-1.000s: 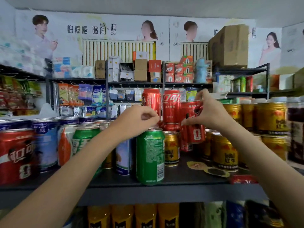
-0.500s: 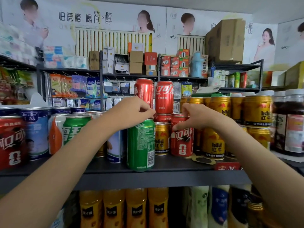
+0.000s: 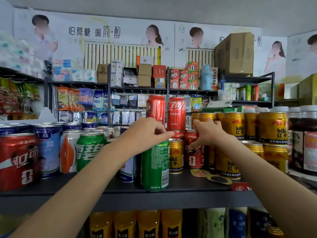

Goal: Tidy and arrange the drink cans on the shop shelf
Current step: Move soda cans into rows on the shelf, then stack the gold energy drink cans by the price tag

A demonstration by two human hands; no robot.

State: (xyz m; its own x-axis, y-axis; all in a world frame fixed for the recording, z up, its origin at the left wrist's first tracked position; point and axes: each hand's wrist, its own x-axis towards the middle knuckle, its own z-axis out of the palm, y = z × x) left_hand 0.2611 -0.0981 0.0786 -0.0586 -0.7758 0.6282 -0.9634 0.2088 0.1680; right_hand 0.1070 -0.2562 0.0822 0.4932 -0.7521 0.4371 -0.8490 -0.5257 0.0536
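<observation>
The left hand (image 3: 147, 133) grips the tall green can (image 3: 155, 166) by its rim, the right hand (image 3: 206, 133) pinches the red can (image 3: 194, 152); both look rigid, slick, best held around the body.

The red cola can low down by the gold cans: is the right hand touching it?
Touching. The head view shows the right hand resting on top of the red cola can, its thumb lying down across the can's front. No gap shows between them.

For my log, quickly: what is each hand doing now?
Left hand: fingers grip the green Sprite can at its top.
Right hand: fingers grip the red Coca-Cola can.
</observation>
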